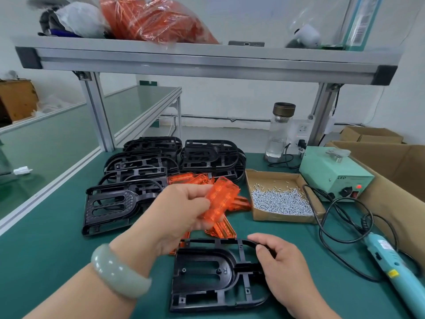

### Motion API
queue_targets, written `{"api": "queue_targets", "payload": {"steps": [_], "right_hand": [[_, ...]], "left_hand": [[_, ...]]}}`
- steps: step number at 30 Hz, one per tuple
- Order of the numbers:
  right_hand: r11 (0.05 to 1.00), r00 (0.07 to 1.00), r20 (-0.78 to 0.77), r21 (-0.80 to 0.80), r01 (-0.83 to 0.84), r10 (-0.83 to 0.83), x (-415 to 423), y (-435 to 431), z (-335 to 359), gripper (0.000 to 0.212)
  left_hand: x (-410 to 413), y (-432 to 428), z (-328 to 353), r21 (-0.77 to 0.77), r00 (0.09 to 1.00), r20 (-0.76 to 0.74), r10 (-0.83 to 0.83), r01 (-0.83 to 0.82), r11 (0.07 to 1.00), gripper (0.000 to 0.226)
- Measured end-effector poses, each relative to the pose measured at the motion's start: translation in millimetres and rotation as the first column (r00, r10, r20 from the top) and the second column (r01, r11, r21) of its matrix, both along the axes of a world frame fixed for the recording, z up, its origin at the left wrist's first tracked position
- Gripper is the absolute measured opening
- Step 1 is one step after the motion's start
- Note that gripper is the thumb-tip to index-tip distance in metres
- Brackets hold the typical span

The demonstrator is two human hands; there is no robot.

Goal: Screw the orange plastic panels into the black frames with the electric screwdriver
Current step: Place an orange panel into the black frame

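Observation:
My left hand [184, 210] holds an orange plastic panel [218, 199] up above the bench, pinched between thumb and fingers. A black frame [207, 279] lies flat on the green mat in front of me, and my right hand [282, 263] grips its right end. More orange panels [226, 229] lie in a loose pile behind the frame. Several black frames [138, 171] are stacked at the back. The teal electric screwdriver [391, 268] lies on the mat at the right, untouched.
A cardboard tray of silver screws [282, 201] sits right of the orange pile. A green power supply box [333, 173] and its black cables [333, 226] lie at the right, beside a large cardboard box [391, 171]. A glass bottle [278, 132] stands at the back.

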State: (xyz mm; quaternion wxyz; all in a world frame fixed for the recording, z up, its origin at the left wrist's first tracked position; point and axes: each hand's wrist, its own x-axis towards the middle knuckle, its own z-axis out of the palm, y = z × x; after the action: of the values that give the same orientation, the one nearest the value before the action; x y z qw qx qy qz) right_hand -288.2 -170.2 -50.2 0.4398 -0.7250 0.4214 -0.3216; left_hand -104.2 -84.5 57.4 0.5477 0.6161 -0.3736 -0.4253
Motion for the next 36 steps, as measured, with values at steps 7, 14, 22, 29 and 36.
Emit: {"api": "queue_targets", "payload": {"steps": [7,14,22,29,36], "right_hand": [[1.000,1.000,-0.015,-0.023,-0.013,0.012,1,1,3,0.038],[1.000,1.000,-0.020,-0.026,-0.003,0.002,2,1,2,0.040],[1.000,0.999,-0.028,-0.019,0.019,-0.020,2,0,0,0.039],[0.999,1.000,-0.011,-0.034,0.007,-0.007,1,0,1,0.040],[0.999,1.000,-0.006,-0.032,0.000,0.000,1,1,2,0.040]], "left_hand": [[-14,13,2,-0.019,0.958,-0.244,-0.150,0.150,0.988,0.030],[-16,15,-3,0.018,0.955,-0.270,-0.119,0.128,0.992,0.017],[-12,16,-7,0.061,0.999,0.012,0.032,-0.032,0.998,0.007],[5,23,-19,0.172,0.721,0.689,-0.077,-0.059,0.983,0.010],[3,25,-40,0.282,0.552,0.811,-0.193,-0.080,0.956,0.015]]}}
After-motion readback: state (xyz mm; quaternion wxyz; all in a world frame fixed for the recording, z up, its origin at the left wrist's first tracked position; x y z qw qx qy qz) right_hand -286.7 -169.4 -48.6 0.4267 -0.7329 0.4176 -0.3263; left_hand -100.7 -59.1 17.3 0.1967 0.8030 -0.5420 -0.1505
